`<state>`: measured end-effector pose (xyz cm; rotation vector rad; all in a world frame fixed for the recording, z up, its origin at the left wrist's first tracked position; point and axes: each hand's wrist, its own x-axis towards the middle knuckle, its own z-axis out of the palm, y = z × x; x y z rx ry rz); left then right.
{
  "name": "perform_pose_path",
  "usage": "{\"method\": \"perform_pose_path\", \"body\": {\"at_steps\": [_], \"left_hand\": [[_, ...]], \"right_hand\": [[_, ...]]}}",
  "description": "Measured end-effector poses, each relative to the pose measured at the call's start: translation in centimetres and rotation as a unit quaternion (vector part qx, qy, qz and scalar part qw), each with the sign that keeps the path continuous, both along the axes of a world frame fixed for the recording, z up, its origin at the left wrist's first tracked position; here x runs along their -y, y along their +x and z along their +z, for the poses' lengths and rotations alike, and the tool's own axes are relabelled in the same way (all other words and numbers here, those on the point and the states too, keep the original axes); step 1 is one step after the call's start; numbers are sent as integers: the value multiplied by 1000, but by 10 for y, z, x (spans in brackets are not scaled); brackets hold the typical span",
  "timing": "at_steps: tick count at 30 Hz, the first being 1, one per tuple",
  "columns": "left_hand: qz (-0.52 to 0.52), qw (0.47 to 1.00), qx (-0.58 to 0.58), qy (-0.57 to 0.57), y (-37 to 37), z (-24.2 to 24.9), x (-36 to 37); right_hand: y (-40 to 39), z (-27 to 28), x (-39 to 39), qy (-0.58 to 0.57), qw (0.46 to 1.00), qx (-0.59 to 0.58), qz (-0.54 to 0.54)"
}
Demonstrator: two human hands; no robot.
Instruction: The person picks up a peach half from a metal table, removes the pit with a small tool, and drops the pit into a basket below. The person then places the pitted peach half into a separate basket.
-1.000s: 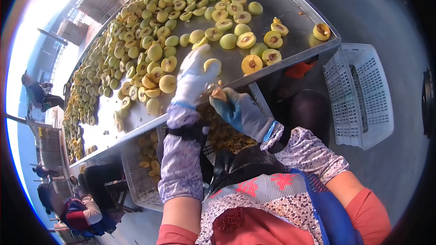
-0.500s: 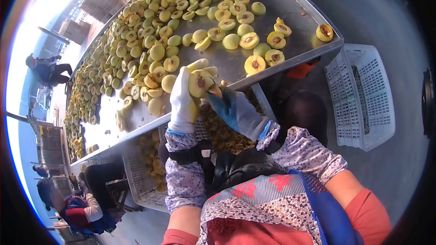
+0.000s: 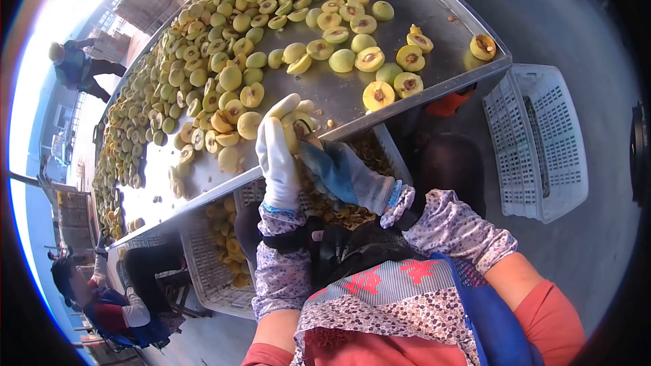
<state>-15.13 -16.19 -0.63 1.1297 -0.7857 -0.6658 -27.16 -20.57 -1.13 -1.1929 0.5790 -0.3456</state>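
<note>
My left hand (image 3: 277,166), in a white glove, is wrapped round a peach half (image 3: 291,130) at the table's near edge. My right hand (image 3: 347,173), in a blue and grey glove, is closed right against that fruit. A brownish piece shows between its fingertips and the fruit; I cannot tell whether it is a tool or part of the fruit. Many yellow-green peach halves (image 3: 230,78) cover the metal table (image 3: 434,24) beyond my hands, several with brown stones showing. Under my hands, a crate (image 3: 392,152) of yellow-brown fruit pieces is partly hidden.
A white plastic crate (image 3: 576,156) stands on the floor at right. Another crate (image 3: 203,268) with fruit pieces is below the table at left. A seated co-worker (image 3: 115,305) is at lower left, and another person (image 3: 78,68) stands beyond the table. The raised table rim (image 3: 468,81) runs between.
My left hand has turned slightly, so less of the cut face shows. The far person has shifted toward the table. The seated co-worker's arm now reaches up to the table edge.
</note>
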Motion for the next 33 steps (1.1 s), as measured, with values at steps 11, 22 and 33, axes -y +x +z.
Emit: {"method": "perform_pose_path", "body": {"at_steps": [11, 22, 33], "left_hand": [[-65, 979, 163, 108, 10, 16, -8], [78, 996, -42, -1, 3, 2, -8], [16, 996, -54, 67, 14, -3, -8]], "right_hand": [[0, -26, 0, -148, 984, -95, 30], [-5, 4, -6, 20, 992, -24, 118], [5, -24, -23, -67, 994, 51, 69]]}}
